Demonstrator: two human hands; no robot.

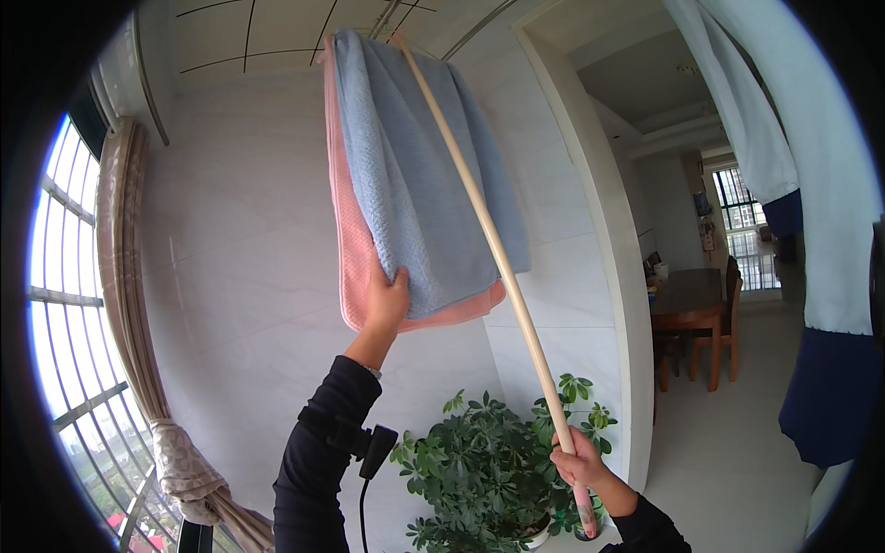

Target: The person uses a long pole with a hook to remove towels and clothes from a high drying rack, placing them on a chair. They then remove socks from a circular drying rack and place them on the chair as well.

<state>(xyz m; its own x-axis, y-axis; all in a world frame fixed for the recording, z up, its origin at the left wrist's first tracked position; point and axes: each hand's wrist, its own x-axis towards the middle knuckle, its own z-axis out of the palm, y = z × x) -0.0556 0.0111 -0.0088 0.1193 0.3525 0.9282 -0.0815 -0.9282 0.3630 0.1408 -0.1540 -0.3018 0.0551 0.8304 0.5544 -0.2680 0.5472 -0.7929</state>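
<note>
A blue textured towel (429, 184) hangs high up in front of the pale wall, with a pink towel (355, 276) showing behind it along the left and lower edges. My left hand (387, 297) grips the lower left edge of the blue towel, its thumb over the front. In my right hand (585, 464) is a long pale wooden pole (489, 230), held near its lower end. The pole slants up to the left across the towel's front, and its tip reaches the top near the ceiling rail (383, 18). How the tip meets the towels or rail is hard to make out.
A leafy potted plant (484, 470) stands low ahead, below the towels. At left are a barred window (74, 276) and a tied beige curtain (134, 276). To the right, a doorway with white-and-navy curtains (834, 258) opens on a room with a wooden table (687, 300).
</note>
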